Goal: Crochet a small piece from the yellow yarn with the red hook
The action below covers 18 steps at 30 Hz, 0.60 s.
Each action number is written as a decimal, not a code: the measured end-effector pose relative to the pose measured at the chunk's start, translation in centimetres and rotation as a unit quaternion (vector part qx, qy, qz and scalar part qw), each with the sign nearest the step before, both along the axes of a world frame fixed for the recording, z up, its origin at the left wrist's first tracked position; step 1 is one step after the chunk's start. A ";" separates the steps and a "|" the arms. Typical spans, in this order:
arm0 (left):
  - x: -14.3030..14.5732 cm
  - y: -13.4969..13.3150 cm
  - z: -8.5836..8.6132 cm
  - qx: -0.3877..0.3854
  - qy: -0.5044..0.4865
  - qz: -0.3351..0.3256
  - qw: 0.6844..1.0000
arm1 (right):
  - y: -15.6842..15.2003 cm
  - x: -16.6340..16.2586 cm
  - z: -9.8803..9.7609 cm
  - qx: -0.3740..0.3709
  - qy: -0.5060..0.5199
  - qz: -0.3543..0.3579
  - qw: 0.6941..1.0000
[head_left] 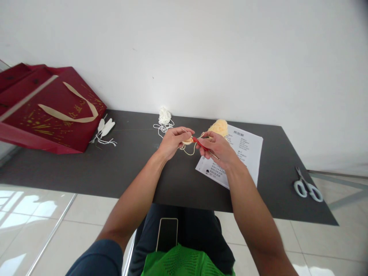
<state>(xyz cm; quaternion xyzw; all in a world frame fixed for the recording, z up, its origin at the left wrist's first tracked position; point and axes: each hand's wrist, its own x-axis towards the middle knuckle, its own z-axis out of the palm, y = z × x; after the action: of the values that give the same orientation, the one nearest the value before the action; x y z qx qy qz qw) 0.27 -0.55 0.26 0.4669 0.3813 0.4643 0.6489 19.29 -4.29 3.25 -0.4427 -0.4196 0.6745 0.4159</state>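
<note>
Pale-yellow piece (187,141) pinched in left grip (172,142), fingers closed round it, held just above surface (129,165), mid-frame. Right grip (217,148) closed on red hook (199,143), tip at piece; pencil-like hold, likely for fine tip control. Slack strand loops down between hands. Yarn ball (220,126) just behind right grip, at sheet (245,153) edge; close by, probably for short feed. Sheet beside hands, print facing person. Scissors (307,188) far right, well apart. White yarn (164,115) at back, bag (51,107) back-left. Phone (167,234) on lap.
</note>
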 end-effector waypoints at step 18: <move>0.8 0.4 -0.1 0.027 -0.076 0.167 0.983 | -0.1 -0.3 -0.5 0.072 0.129 -0.049 0.988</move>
<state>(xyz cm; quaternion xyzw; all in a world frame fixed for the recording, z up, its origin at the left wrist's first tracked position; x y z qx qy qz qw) 1.07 -0.17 0.16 0.3773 0.3910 0.6106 0.5761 18.98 -4.39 2.79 -0.3412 -0.3877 0.6725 0.5301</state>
